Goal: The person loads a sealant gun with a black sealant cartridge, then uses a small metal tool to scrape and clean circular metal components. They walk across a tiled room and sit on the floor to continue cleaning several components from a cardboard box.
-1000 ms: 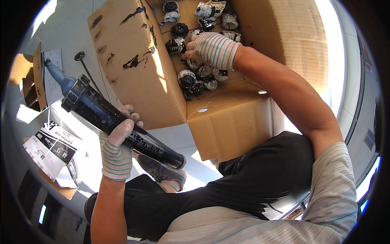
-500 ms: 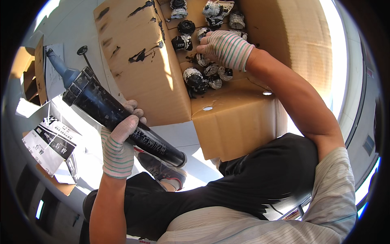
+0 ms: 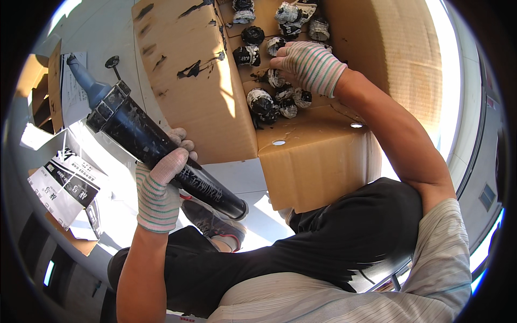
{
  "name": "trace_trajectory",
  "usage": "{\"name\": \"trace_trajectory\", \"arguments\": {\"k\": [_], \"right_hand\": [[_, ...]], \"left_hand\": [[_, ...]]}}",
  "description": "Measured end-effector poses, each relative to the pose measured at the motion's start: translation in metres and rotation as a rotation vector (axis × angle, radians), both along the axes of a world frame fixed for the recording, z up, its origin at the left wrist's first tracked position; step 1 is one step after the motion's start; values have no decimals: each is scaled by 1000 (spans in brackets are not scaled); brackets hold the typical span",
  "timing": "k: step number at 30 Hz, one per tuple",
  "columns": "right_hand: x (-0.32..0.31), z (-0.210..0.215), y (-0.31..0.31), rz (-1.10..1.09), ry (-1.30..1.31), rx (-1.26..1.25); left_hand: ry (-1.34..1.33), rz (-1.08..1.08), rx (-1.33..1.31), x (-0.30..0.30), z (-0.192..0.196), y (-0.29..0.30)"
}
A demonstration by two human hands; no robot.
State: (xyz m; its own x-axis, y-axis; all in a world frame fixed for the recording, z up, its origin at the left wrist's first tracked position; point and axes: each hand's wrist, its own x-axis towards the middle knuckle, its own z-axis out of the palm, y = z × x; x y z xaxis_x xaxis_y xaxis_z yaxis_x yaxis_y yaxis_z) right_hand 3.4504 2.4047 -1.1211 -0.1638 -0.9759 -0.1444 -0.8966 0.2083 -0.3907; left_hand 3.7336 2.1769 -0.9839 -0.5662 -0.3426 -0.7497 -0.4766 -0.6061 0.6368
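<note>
Fingers (image 3: 180,141) of the gloved left hand (image 3: 159,188) were wrapped tight around the middle of a black caulking gun (image 3: 161,151), holding it clear of the ground at the person's left. Its long axis ran diagonally, with the grey nozzle (image 3: 83,78) pointing up and to the left and the rear end (image 3: 239,207) angled down toward the knee. The right hand (image 3: 309,64), also in a striped knit glove, reached into an open cardboard box (image 3: 318,161), its fingers curled down among black-smeared crumpled wads (image 3: 261,102); whether they gripped one could not be told. The box's raised flap (image 3: 188,81) carried black streaks. The person crouched on a pale, sunlit floor (image 3: 237,177), one shoe (image 3: 212,223) showing beneath the tool. A printed package (image 3: 64,185) and flat cardboard scraps (image 3: 75,239) lay at left.
</note>
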Motion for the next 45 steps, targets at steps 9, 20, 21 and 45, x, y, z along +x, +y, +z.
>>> {"name": "trace_trajectory", "arguments": {"k": [9, 20, 21, 45], "right_hand": [[-10, 31, 3, -236, -152, 229], [-24, 55, -2, -242, -134, 313], [-27, 51, 1, -279, -131, 238], [-12, 89, -6, -186, 41, 815]], "left_hand": [[22, 27, 8, 1, -3, 2], [38, 19, 21, 3, -7, 1], [47, 21, 18, 3, -8, 1], [53, 10, -3, 1, -7, 1]]}}
